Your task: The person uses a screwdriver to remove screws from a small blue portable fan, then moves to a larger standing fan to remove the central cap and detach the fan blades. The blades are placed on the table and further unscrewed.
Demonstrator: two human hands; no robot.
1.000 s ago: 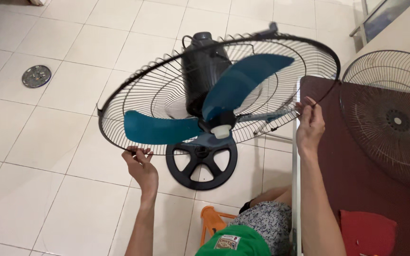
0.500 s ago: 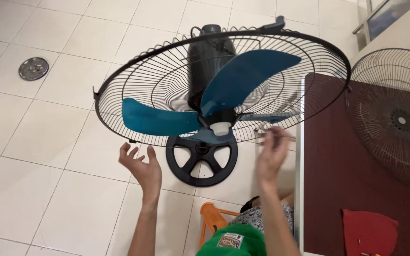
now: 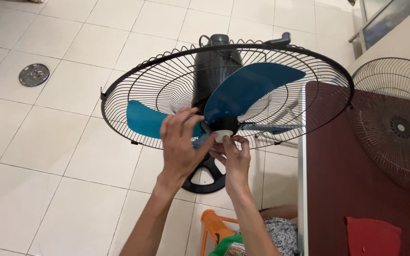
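Teal plastic blades [image 3: 250, 87] are sitting exposed inside the rear wire guard [image 3: 167, 80] of a standing fan, which is tilting its face up toward the person so the hub is easy to reach. Only the head view is showing this. The left hand [image 3: 181, 142] is lying over the inner end of the lower-left blade just beside the hub, fingers spread and curled around it, seemingly steadying the blades so they are not turning; it is clamped loosely on the blade rather than closed tight. The right hand [image 3: 236, 159] is coming up from below, its thumb and fingertips pinching together on the small white cap [image 3: 222, 135] at the centre of the blades. That cap is sitting at the front of the hub, in the middle of the guard, above the round black base [image 3: 209, 178] standing on the pale tiled floor [image 3: 62, 142].

As for things that hold others, the rear guard is acting as a shallow basket, with the blades and the dark motor housing [image 3: 214, 61] behind them. A separate front grille [image 3: 395, 123] is lying flat and apart on the dark red table [image 3: 347, 180] to the right, holding nothing. A red cloth [image 3: 373, 234] is resting on the table's near corner, and a round metal floor drain [image 3: 33, 74] is showing far left.
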